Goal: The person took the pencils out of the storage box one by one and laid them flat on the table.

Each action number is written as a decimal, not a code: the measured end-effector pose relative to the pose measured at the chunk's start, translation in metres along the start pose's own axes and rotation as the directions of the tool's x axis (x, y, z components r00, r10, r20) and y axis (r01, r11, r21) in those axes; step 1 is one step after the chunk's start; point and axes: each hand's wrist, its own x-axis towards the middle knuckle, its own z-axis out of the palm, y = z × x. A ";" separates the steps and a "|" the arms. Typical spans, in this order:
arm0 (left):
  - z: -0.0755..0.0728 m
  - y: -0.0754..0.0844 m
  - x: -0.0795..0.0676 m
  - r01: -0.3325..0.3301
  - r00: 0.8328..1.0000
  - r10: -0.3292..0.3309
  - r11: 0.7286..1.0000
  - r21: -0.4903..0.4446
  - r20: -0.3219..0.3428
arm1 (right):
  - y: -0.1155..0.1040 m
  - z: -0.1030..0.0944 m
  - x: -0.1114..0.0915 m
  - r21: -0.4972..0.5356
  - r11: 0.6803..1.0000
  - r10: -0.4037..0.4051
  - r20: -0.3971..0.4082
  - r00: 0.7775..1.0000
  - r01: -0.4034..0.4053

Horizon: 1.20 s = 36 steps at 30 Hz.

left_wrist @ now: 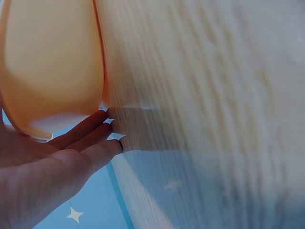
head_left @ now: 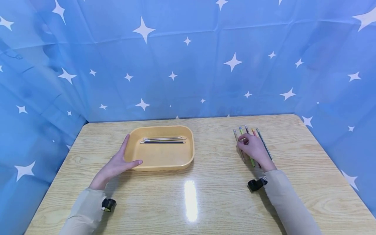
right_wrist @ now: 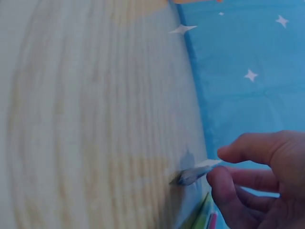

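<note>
My left hand point(head_left: 118, 163) rests against the near left corner of a yellow-orange tray point(head_left: 164, 167), with thumb and fingers spread along its rim. In the left wrist view, straight fingers point(left_wrist: 93, 138) lie by the tray's outer wall point(left_wrist: 52, 71). Three pencils point(head_left: 163, 142) lie side by side inside the tray. At the right, my right hand point(head_left: 255, 149) pinches a greyish pencil point(head_left: 241, 154), the leftmost of a loose group. The right wrist view shows this pencil point(right_wrist: 193, 175) between thumb and fingertips. The hand partly covers the green pencil point(head_left: 252, 162) and its neighbours.
Several pencils lie roughly parallel under and beside the right hand, a dark green one point(head_left: 264, 145) outermost. The wooden table point(head_left: 217, 189) meets a blue star-patterned curtain point(head_left: 191, 65) behind and at both sides. Light glares on the table's front middle.
</note>
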 end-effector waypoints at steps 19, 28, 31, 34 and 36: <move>0.000 0.001 -0.001 0.007 1.000 -0.007 1.000 0.004 0.000 | -0.027 0.020 0.006 0.143 0.988 -0.074 0.067 0.995 0.064; 0.000 0.000 0.001 0.004 1.000 -0.004 1.000 -0.003 0.003 | -0.045 0.035 0.014 0.223 0.969 -0.130 0.116 0.985 0.101; 0.000 -0.001 0.000 0.006 1.000 -0.006 1.000 -0.006 0.004 | -0.054 0.038 0.018 0.224 0.969 -0.135 0.118 0.984 0.106; -0.001 0.000 0.000 0.010 1.000 -0.010 1.000 -0.006 0.006 | -0.062 0.040 0.022 0.229 0.964 -0.163 0.106 0.981 0.135; -0.001 0.001 -0.001 0.010 1.000 -0.010 1.000 -0.007 0.006 | -0.069 0.041 0.025 0.231 0.960 -0.183 0.094 0.978 0.158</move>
